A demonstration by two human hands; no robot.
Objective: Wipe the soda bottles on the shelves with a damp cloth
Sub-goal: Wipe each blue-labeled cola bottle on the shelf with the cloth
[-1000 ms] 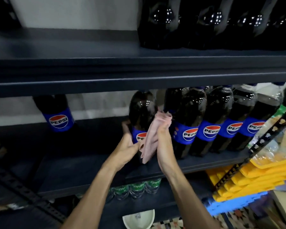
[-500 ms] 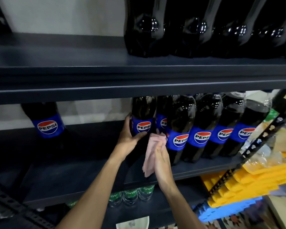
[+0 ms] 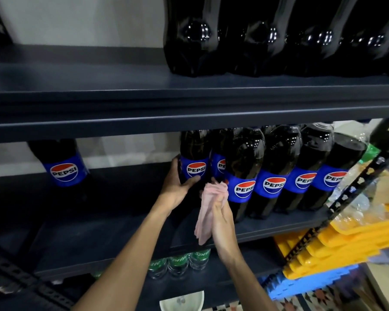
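On the middle shelf (image 3: 99,232), the left hand (image 3: 177,187) steadies the leftmost Pepsi bottle (image 3: 194,149) of the row at its blue label, with the fingers (image 3: 175,162) curled round its far side and the thumb across the front. Just right of that thumb, the right hand (image 3: 222,218) has its fingers clamped on a bunched pink cloth (image 3: 204,218), whose tail hangs below the palm. The bunch sits by the bottle's dark lower body; shadow hides whether it touches.

This looks like the wipe of that one bottle, partway through. The next move probably calls for the left fingers to turn the bottle so the cloth reaches its back, then a shift to the neighbouring bottle (image 3: 243,158).

Right of the cloth fingers the bottles stand packed, leaving no gap for a hand. Left of the gripping fingers the shelf runs bare to a lone bottle (image 3: 61,162). Above, the upper shelf's lip (image 3: 189,122) sits close over the bottle tops, so a straight lift seems blocked. The shelf's front edge lies under the right wrist.
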